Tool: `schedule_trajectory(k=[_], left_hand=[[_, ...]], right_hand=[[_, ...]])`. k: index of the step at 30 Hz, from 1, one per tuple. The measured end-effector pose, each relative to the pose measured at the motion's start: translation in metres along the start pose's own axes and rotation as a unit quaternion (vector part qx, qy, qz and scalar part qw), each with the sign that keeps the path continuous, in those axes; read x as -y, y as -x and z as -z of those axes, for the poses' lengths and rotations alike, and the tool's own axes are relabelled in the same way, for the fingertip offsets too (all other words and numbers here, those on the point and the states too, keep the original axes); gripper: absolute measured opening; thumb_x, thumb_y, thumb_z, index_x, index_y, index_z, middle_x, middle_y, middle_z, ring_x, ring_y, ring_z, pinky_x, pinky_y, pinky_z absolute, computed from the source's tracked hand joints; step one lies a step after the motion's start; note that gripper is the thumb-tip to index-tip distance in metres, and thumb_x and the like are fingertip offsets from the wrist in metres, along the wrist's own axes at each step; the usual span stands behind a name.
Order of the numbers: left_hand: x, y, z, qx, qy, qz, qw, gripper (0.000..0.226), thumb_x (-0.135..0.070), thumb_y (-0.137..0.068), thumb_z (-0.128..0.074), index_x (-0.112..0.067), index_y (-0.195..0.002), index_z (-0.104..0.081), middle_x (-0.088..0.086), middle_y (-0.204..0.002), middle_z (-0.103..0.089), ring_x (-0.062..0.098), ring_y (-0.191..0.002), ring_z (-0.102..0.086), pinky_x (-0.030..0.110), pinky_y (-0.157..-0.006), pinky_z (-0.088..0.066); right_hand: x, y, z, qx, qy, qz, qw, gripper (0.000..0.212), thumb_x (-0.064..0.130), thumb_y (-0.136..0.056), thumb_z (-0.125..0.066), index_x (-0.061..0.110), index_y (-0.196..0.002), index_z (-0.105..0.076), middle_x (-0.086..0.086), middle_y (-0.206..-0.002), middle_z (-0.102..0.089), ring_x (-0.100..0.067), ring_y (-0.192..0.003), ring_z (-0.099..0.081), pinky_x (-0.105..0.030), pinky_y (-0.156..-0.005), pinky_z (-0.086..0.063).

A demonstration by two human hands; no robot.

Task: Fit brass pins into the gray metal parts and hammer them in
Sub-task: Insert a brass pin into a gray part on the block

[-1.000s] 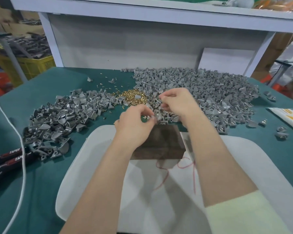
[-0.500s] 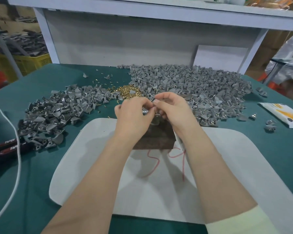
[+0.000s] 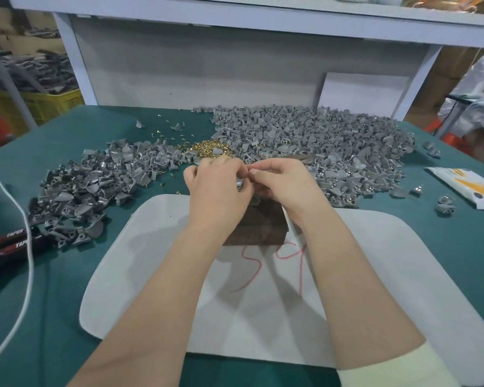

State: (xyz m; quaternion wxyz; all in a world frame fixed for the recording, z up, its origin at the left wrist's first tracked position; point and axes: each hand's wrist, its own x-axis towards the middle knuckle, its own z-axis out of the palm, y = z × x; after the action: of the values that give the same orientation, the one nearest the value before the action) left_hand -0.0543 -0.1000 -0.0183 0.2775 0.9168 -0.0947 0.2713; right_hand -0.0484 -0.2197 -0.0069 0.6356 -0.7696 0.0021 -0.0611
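My left hand [image 3: 215,191] and my right hand [image 3: 282,181] meet above a dark block [image 3: 257,229]. Between their fingertips they pinch one small gray metal part [image 3: 240,182], mostly hidden by the fingers. Whether a brass pin is in the fingers I cannot tell. A small heap of brass pins [image 3: 210,148] lies just beyond my left hand. A big pile of gray metal parts [image 3: 319,143] spreads behind and right. A second gray pile [image 3: 95,185] lies to the left.
A white mat [image 3: 375,275] with red marks lies under the block on the green table [image 3: 67,317]. Red-and-black tool handles [image 3: 9,247] and a white cord [image 3: 25,275] lie at the left edge. A white-and-yellow packet [image 3: 470,188] lies at right. A shelf frame stands behind.
My hands came together from the pile's edge toward me, above the dark block, and now pinch the gray part between them. The camera view shifted slightly.
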Motion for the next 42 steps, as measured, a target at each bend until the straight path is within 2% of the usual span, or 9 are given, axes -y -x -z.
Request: schedule_trajectory(k=[6,10,14,19,23,28,34,37,42], left_hand=[[-0.004,0.002,0.004,0.050,0.055,-0.033,0.997,0.007,-0.025,-0.086,-0.058,-0.030,-0.083,-0.062,-0.013,-0.098,-0.064,0.014,-0.106,-0.049,0.024,-0.082,-0.015],[-0.007,0.002,0.007,0.098,0.103,-0.055,0.988,0.006,-0.027,-0.088,-0.060,-0.031,-0.088,-0.064,-0.014,-0.099,-0.061,0.014,-0.109,-0.048,0.027,-0.094,-0.024],[0.004,-0.003,0.012,0.111,0.139,0.018,0.984,0.013,-0.026,-0.088,-0.062,-0.025,-0.101,-0.067,-0.008,-0.111,-0.064,0.017,-0.113,-0.054,0.042,-0.104,-0.036],[0.015,-0.006,0.009,0.120,0.165,0.112,0.973,0.014,-0.024,-0.090,-0.059,-0.022,-0.102,-0.066,-0.007,-0.109,-0.066,0.015,-0.110,-0.058,0.037,-0.101,-0.042],[0.016,-0.006,0.006,0.131,0.162,0.129,0.969,0.012,-0.023,-0.091,-0.055,-0.022,-0.098,-0.065,-0.005,-0.109,-0.066,0.016,-0.110,-0.058,0.037,-0.100,-0.043],[0.018,-0.008,0.007,0.127,0.176,0.146,0.965,0.012,-0.023,-0.091,-0.054,-0.023,-0.097,-0.065,-0.005,-0.106,-0.067,0.016,-0.104,-0.059,0.031,-0.095,-0.045],[0.016,-0.008,0.013,0.153,0.171,0.124,0.965,0.010,-0.025,-0.090,-0.055,-0.029,-0.088,-0.064,-0.007,-0.104,-0.067,0.019,-0.106,-0.059,0.040,-0.102,-0.041],[0.017,-0.008,0.019,0.210,0.139,0.100,0.963,0.010,-0.034,-0.087,-0.059,-0.035,-0.077,-0.062,-0.008,-0.107,-0.066,0.021,-0.113,-0.054,0.043,-0.105,-0.037],[0.015,-0.005,0.021,0.274,0.107,0.047,0.954,0.012,-0.040,-0.082,-0.068,-0.035,-0.076,-0.058,-0.009,-0.104,-0.065,0.022,-0.112,-0.054,0.042,-0.102,-0.039]], right_hand=[[0.002,0.018,0.010,-0.002,-0.002,0.009,1.000,0.020,0.001,-0.091,-0.056,0.007,-0.076,-0.067,-0.014,-0.075,-0.066,-0.023,-0.071,-0.065,-0.037,-0.080,-0.056],[-0.003,0.024,0.011,-0.062,-0.017,0.024,0.998,0.025,-0.001,-0.091,-0.055,0.010,-0.071,-0.065,-0.009,-0.065,-0.063,-0.014,-0.057,-0.063,-0.033,-0.071,-0.058],[0.002,0.002,0.003,-0.138,-0.019,0.038,0.990,0.015,0.004,-0.093,-0.053,0.004,-0.082,-0.063,-0.001,-0.062,-0.060,-0.002,-0.049,-0.056,-0.017,-0.056,-0.053],[0.004,-0.003,0.001,-0.161,-0.093,0.032,0.982,0.014,0.005,-0.094,-0.051,0.003,-0.091,-0.063,-0.002,-0.069,-0.060,-0.009,-0.057,-0.054,-0.018,-0.056,-0.049],[0.009,0.024,0.010,-0.196,-0.187,0.061,0.961,0.014,0.007,-0.094,-0.053,0.007,-0.087,-0.065,-0.001,-0.071,-0.063,-0.007,-0.056,-0.055,-0.016,-0.055,-0.047],[-0.002,0.045,0.001,-0.213,-0.193,0.065,0.956,0.018,0.009,-0.094,-0.054,0.014,-0.080,-0.065,0.002,-0.068,-0.063,-0.005,-0.054,-0.053,-0.019,-0.054,-0.045],[-0.017,0.010,-0.011,-0.212,-0.004,0.072,0.975,0.011,0.016,-0.094,-0.053,0.014,-0.088,-0.063,-0.007,-0.084,-0.065,-0.009,-0.062,-0.055,-0.039,-0.074,-0.053],[-0.017,-0.002,-0.008,-0.157,0.026,0.088,0.983,0.021,0.016,-0.092,-0.054,0.026,-0.075,-0.061,0.007,-0.069,-0.064,0.001,-0.050,-0.054,-0.031,-0.064,-0.049],[-0.018,-0.021,-0.005,-0.125,0.025,0.070,0.989,0.021,0.018,-0.091,-0.056,0.024,-0.071,-0.062,0.010,-0.056,-0.063,-0.004,-0.045,-0.053,-0.030,-0.053,-0.048]])
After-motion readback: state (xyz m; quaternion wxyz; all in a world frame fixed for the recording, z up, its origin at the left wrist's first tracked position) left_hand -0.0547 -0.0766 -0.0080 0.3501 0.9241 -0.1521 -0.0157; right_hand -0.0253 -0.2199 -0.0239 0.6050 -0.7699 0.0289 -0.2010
